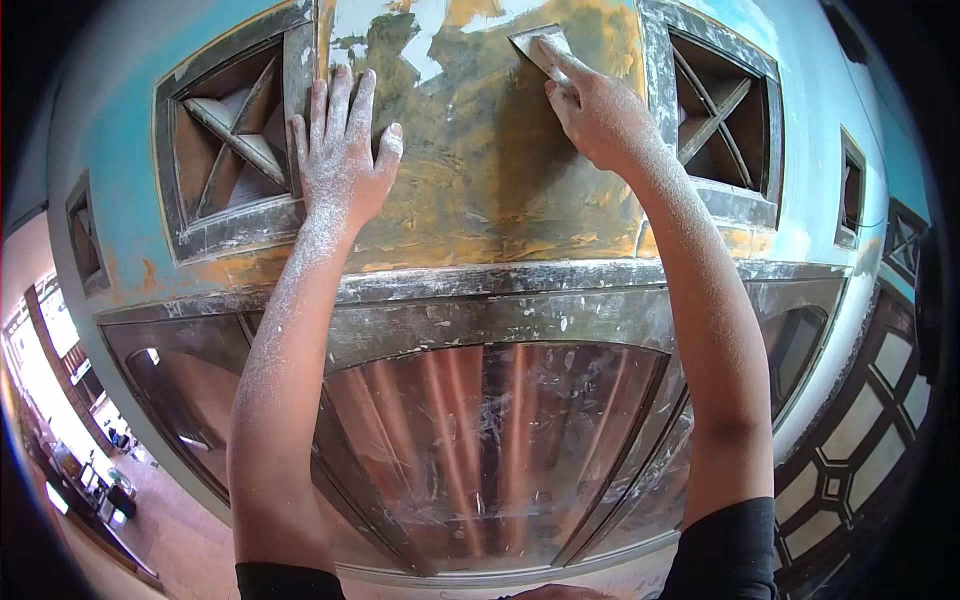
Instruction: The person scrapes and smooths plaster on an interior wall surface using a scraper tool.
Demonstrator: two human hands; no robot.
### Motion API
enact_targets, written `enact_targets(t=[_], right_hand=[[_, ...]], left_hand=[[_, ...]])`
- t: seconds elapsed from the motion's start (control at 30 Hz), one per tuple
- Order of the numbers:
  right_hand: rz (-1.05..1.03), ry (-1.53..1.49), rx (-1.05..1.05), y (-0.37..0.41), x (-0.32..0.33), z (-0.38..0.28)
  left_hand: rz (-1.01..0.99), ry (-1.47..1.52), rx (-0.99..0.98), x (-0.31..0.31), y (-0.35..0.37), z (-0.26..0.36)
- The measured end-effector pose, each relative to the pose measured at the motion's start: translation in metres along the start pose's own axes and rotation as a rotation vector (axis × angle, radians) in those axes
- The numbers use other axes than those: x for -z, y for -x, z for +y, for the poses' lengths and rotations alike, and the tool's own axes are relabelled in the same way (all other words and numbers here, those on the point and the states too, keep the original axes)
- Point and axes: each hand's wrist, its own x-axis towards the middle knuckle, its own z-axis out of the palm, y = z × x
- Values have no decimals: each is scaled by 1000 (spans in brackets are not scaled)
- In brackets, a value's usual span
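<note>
My right hand, dusted white, is closed on a flat scraper. Its pale, dusty blade lies against the upper part of the wall panel, and my index finger stretches along it. The grip end is hidden in my palm. My left hand rests flat on the panel's left side, fingers spread and powdery, holding nothing. Worn yellow-brown and greenish paint covers the panel. White bare patches show near its top, between my hands.
Wooden vent frames with crossed slats stand left and right of the panel. Below runs a paint-spotted wooden beam over an arched glass pane. A patterned dark door is at the right, a tiled floor at lower left.
</note>
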Motion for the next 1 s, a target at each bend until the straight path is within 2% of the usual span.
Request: enact_targets(t=[0.37,0.73,1.0], right_hand=[[-8,-74,12,25,-10,-5],[-164,-84,-28,67,-19,-27],[-344,-148,26,79,-20,-87]], left_hand=[[-59,23,8,14,32,2],[-276,-3,20,38,83,7],[-293,-22,-62,50,84,-17]])
